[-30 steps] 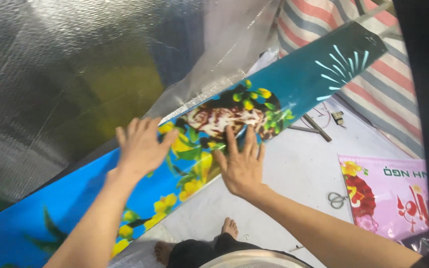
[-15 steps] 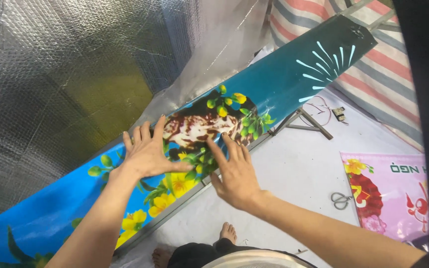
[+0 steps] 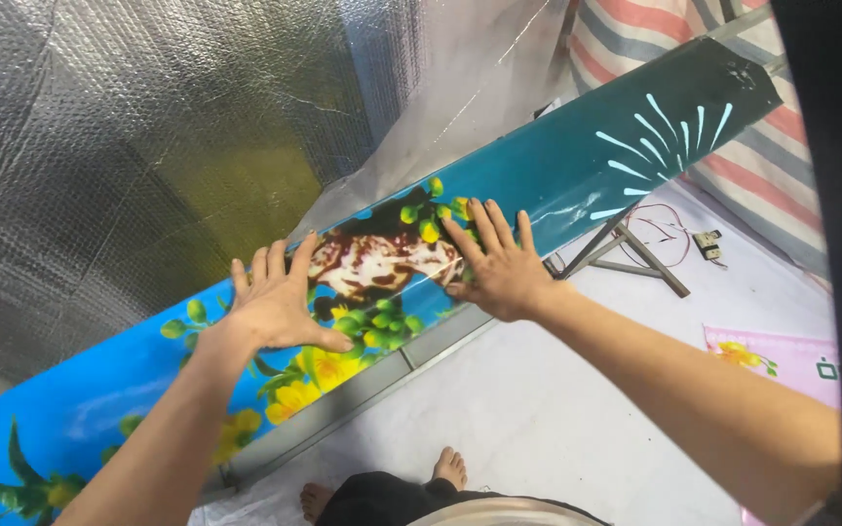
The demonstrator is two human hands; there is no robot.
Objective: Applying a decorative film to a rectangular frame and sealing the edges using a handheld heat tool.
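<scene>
Both hands, left hand [image 3: 280,307] and right hand [image 3: 499,263], lie open and apart, palms flat on the printed panel [image 3: 577,166], mid-smoothing; next likely needs even outward pressure.

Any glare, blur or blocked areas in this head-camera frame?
Head view: sharp overall; the silver bubble foil throws bright patchy reflections; a faint sheen streaks the glossy printed panel beyond the right hand; a dark unfocused edge blocks the right side; left hand evenly lit.

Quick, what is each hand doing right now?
Left hand: open, flat on the flowered blue panel.
Right hand: open, flat on the same panel.
</scene>
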